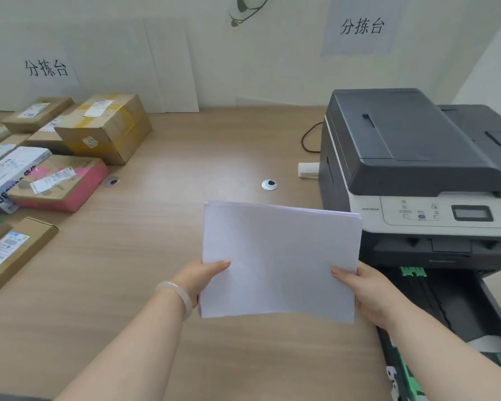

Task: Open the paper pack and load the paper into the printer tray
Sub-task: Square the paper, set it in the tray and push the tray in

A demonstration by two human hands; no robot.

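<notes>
A stack of white paper (278, 259) hangs above the wooden table, just left of the printer. My left hand (203, 277) grips its lower left edge with the thumb on top. Its lower right edge is held the same way by my right hand (368, 293). The grey and white printer (411, 157) stands at the right. Below its front, the paper tray (451, 308) is pulled out, dark inside with green guides. The paper pack's wrapper is not in sight.
Several cardboard parcels (104, 128) and a pink-edged box (61, 183) crowd the table's left side. A flat brown box (15, 250) lies at the left edge. Two round cable grommets (269, 185) sit mid-table. A black cable and a white plug lie behind the printer's left side.
</notes>
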